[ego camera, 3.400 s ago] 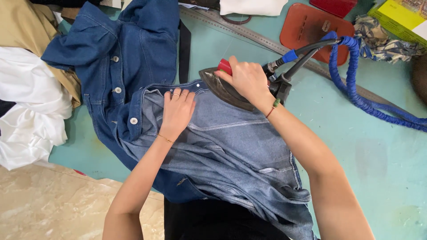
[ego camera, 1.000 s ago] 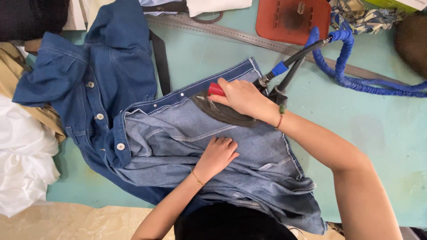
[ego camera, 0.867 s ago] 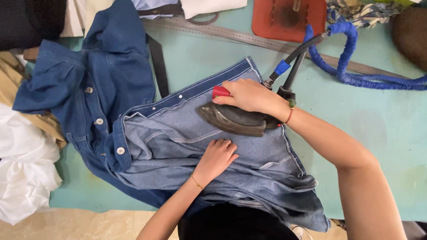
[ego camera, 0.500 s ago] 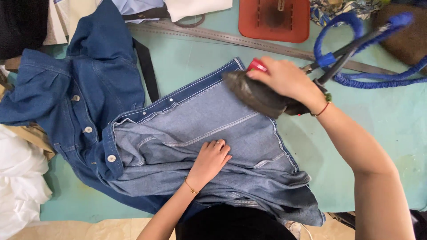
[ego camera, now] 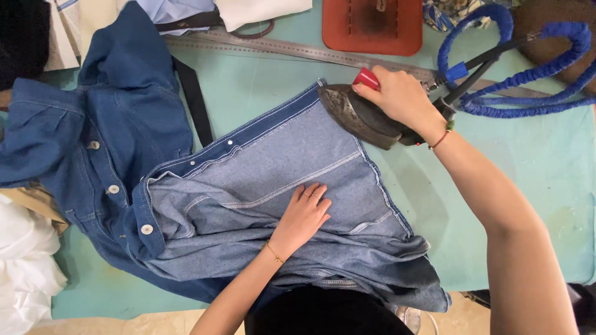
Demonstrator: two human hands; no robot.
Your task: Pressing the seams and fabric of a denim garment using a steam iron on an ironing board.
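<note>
**Pressing the far corner of a denim jacket panel**

The right hand (ego camera: 402,98) is closed around the handle of a dark steam iron (ego camera: 363,116), whose soleplate sits on the far right corner of the denim jacket (ego camera: 267,186), partly overhanging the stitched edge. The left hand (ego camera: 302,215) lies open and flat, fingers spread, on the paler inner side of the cloth near its middle, pinning it. The jacket is spread inside out across the table (ego camera: 540,186), its darker front with metal buttons (ego camera: 146,229) bunched to the left.

By the look of it, this is the pressing step, with the iron at the end of a stroke; creases remain in the folds nearest the person, so the next pass likely calls for smoothing that cloth flat under the left palm first and keeping those fingers out of the iron's path

The table has a pale green padded cover. A blue-wrapped hose (ego camera: 528,74) coils from the iron at the far right; a long metal ruler (ego camera: 279,48) and a rust-coloured iron rest (ego camera: 372,25) lie along the far edge, and white fabric (ego camera: 25,260) is heaped at the left
</note>
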